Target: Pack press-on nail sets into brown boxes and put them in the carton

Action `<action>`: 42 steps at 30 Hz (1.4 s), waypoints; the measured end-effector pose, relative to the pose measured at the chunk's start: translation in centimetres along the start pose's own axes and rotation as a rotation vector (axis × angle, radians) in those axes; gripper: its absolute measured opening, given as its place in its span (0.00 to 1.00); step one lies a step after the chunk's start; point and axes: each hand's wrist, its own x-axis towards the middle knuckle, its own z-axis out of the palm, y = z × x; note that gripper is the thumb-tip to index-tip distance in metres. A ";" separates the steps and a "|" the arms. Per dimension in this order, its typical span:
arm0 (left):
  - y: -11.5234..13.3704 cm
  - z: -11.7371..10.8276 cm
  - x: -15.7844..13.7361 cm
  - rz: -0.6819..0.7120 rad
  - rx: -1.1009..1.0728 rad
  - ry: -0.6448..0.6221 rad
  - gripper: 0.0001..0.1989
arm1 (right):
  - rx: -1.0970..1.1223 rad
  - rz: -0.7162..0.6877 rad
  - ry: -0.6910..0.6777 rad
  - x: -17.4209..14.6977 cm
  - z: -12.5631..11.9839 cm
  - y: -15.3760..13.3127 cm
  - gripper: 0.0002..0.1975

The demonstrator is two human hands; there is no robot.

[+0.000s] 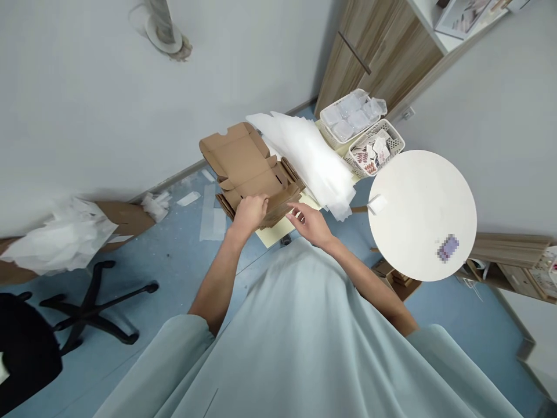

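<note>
A brown flat-pack cardboard box (248, 159) lies unfolded, its lid panel toward the wall, on top of more folded cardboard. My left hand (251, 213) is closed at its near edge, with the fingers curled over the cardboard and the fingertips partly hidden. Just right of the near corner, my right hand (310, 223) has its fingers apart and holds nothing. Its fingertips are close to the cardboard's side; whether they touch it I cannot tell. Behind the box, a stack of white foam sheets (308, 154) spreads across the pale yellow table (275, 232).
Beyond the foam stand a white basket of clear plastic containers (324, 129) and a basket of small packets (398, 139). A round white table (422, 203) is at right. At left are a black chair base (93, 310) and white wrapping material (65, 235) on the floor.
</note>
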 end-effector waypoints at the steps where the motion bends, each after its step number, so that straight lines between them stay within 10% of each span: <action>1: 0.1 0.0 0.1 -0.013 0.023 0.006 0.21 | -0.081 0.000 -0.043 0.7 0.4 0.1 0.23; 11: 0.9 -0.4 -0.6 -0.049 -0.037 0.053 0.18 | -0.561 0.152 -0.339 4.2 4.0 1.5 0.29; 17: 2.5 -4.7 -4.1 0.022 -0.187 0.417 0.24 | -0.469 0.145 -0.366 3.3 3.3 1.7 0.28; 26: 8.0 -7.4 -5.6 0.462 -0.192 0.811 0.22 | 0.181 0.082 0.454 -2.7 -10.3 -1.0 0.30; 34: 19.5 -1.4 -1.7 1.000 -0.214 0.609 0.22 | 0.292 0.220 0.908 -10.5 -18.8 5.3 0.23; 42: 34.0 12.2 3.9 1.249 -0.072 0.232 0.26 | 0.558 0.555 1.053 -21.9 -23.2 20.7 0.14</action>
